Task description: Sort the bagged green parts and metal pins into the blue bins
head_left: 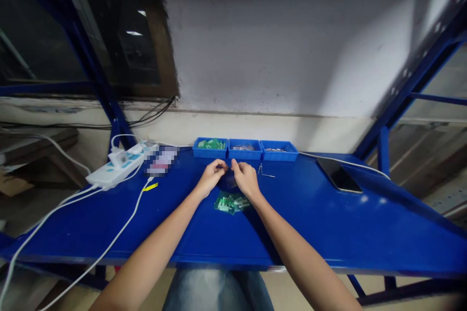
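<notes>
My left hand (213,173) and my right hand (246,175) are close together over the middle of the blue table. Both pinch the top of a small clear plastic bag (230,183), which hangs between them and is hard to make out against the blue. Just below, on the tabletop, lie green-and-white small packets (226,202), partly beside my right wrist. To the right of my right hand lie a few thin metal pins or screws (269,176), too small to tell which.
Behind my hands stand three blue bins: one with green packets (210,144), one with clear bags (243,147), one with thin metal pieces (276,150). A black phone (338,175) lies at right. A white power strip (118,167) with cables and a yellow tag (150,187) are at left.
</notes>
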Motion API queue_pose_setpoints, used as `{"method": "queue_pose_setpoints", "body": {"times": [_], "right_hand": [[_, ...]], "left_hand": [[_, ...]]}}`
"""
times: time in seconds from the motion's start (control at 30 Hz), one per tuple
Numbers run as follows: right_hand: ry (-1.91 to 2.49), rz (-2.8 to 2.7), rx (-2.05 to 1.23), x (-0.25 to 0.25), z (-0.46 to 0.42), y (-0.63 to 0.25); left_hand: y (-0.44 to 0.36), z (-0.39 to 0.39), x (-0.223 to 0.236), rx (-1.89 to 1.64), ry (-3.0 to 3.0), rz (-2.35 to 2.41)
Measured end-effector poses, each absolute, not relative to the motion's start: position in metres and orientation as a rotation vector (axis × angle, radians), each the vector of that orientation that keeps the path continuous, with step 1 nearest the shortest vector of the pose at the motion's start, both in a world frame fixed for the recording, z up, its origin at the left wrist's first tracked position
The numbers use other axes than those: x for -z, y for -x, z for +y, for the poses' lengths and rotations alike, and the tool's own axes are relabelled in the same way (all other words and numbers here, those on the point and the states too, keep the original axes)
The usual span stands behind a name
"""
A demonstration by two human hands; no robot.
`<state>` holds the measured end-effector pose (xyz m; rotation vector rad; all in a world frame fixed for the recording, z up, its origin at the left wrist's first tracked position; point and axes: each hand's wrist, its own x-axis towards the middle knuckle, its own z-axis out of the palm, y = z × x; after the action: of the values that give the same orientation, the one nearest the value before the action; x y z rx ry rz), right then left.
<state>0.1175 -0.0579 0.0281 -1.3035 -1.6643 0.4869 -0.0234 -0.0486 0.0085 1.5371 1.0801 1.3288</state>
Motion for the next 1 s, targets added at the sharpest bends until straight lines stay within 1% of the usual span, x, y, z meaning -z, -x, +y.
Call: {"method": "queue_pose_setpoints", "body": {"times": [0.1, 0.17, 0.3, 0.43, 0.63, 0.83, 1.0], "right_hand": [[1.309, -1.585, -0.631, -0.024, -0.053, -0.118], [1.265, -1.542, -0.660, -0.018, -0.050, -0.117], [1.204, -1.543, -0.625, -0.009, -0.045, -0.116], [1.146, -1.594, -0.538, -0.011, -0.047, -0.117], [1.045, -1.634, -0.391, -0.017, -0.049, -0.119], [1.026, -1.669, -0.416, -0.012, -0.048, -0.117], [1.153, -1.690, -0.397, -0.008, -0.048, -0.116]], "left_hand": [[0.022, -0.048, -0.008, -1.359, -1.676, 1.078], [0.021, -0.047, -0.006, -1.372, -1.807, 1.129], [0.017, -0.046, -0.001, -1.288, -1.948, 1.287], [0.013, -0.047, 0.002, -1.253, -2.022, 1.317], [0.013, -0.047, -0.002, -1.313, -1.920, 1.228], [0.018, -0.047, -0.005, -1.369, -1.463, 1.225], [0.018, -0.047, -0.005, -1.505, -1.561, 1.296]]}}
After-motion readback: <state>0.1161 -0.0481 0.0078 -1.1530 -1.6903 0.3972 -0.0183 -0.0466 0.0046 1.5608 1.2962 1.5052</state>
